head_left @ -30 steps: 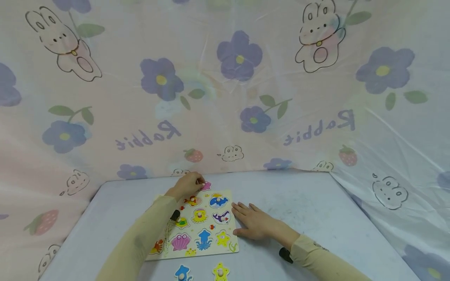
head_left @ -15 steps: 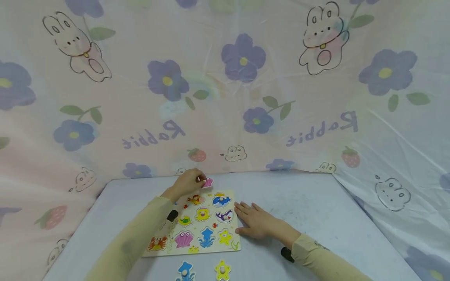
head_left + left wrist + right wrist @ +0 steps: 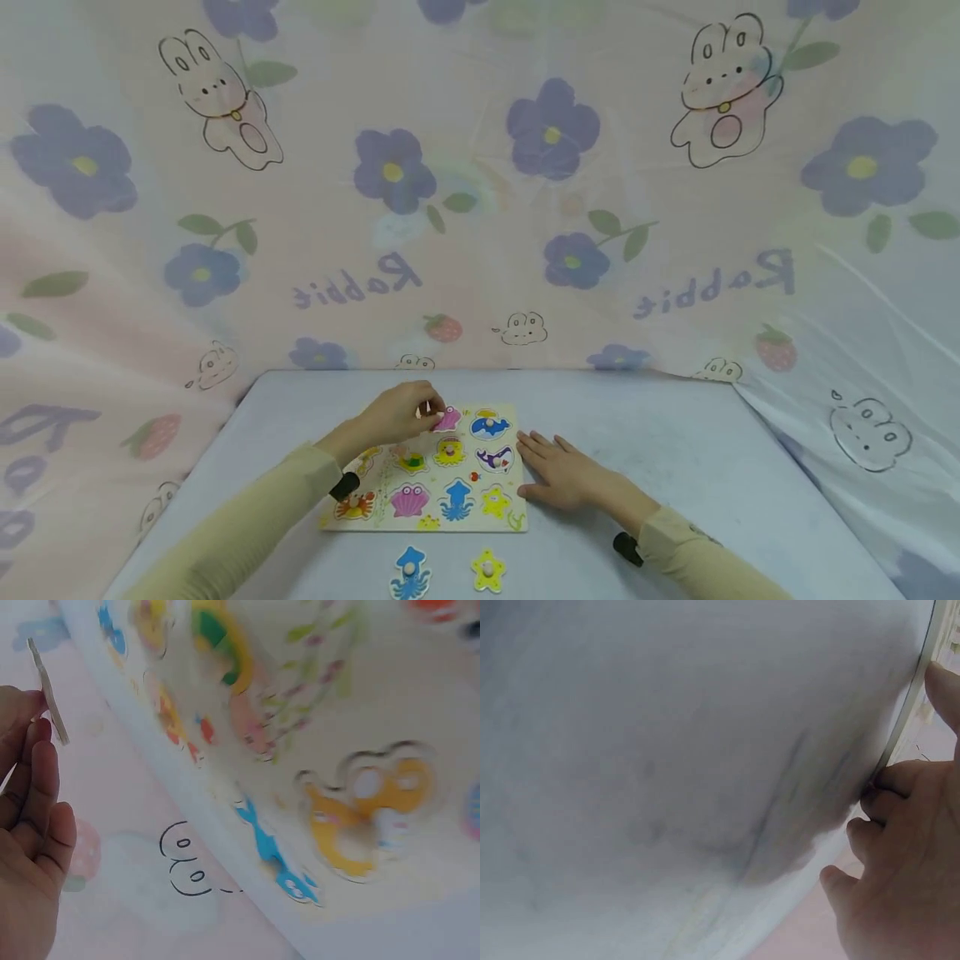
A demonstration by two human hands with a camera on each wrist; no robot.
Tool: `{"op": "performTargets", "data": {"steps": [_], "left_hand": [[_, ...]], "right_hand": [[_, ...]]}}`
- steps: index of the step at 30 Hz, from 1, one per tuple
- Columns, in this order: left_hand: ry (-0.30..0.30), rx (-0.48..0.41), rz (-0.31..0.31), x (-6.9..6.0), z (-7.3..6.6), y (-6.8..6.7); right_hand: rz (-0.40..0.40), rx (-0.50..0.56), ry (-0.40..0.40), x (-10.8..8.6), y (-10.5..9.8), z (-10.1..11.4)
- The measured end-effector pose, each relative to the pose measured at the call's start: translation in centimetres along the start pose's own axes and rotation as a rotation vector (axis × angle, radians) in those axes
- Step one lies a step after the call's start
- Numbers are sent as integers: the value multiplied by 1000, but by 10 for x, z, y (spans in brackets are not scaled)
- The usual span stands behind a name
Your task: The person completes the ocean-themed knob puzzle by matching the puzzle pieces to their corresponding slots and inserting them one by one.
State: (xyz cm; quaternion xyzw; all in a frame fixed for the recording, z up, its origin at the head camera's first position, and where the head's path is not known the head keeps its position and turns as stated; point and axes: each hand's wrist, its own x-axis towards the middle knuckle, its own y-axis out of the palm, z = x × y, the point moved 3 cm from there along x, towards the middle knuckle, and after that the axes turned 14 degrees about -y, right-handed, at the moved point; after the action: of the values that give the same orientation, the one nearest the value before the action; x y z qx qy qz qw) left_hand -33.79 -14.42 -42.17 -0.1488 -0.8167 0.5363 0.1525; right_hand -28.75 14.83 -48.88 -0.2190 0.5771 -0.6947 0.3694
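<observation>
My left hand (image 3: pixel 405 412) pinches a pink shell puzzle piece (image 3: pixel 448 419) between thumb and fingers, over the far part of a cream peg puzzle board (image 3: pixel 431 475). In the left wrist view the shell piece (image 3: pixel 46 690) shows edge-on, raised off the board. My right hand (image 3: pixel 562 475) lies with spread fingers at the board's right side; in the right wrist view its thumb and some fingertips touch the board's edge (image 3: pixel 907 712). Near the board's front are a shell picture (image 3: pixel 408 500), a squid picture (image 3: pixel 456 500) and a starfish picture (image 3: pixel 496 502), all without knobs.
A knobbed blue squid piece (image 3: pixel 410 573) and a yellow starfish piece (image 3: pixel 488 570) lie on the white table (image 3: pixel 675 467) in front of the board. Knobbed pieces such as a crab (image 3: pixel 354 505) and a whale (image 3: pixel 490 425) sit in the board. A patterned curtain (image 3: pixel 480 208) hangs behind.
My left hand has brought the shell piece from beyond the board's far edge back toward me, over the board. My right hand stays beside the board. The head view has shifted somewhat.
</observation>
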Motion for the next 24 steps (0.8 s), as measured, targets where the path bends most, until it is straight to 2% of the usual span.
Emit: {"op": "performTargets", "data": {"steps": [8,13,18,24], "left_hand": [[45,10,9,-47,2,2],[38,6,35,-71,7,7],[10,16,64,-86,13,14],[-35,-1,110,-92,16,20]], "right_hand": [[-9,19,10,-1,0,0],[-10,12,9,-2,0,1],[-6,16,11,-1,-1,2],[-6,9,10,-1,0,0]]}}
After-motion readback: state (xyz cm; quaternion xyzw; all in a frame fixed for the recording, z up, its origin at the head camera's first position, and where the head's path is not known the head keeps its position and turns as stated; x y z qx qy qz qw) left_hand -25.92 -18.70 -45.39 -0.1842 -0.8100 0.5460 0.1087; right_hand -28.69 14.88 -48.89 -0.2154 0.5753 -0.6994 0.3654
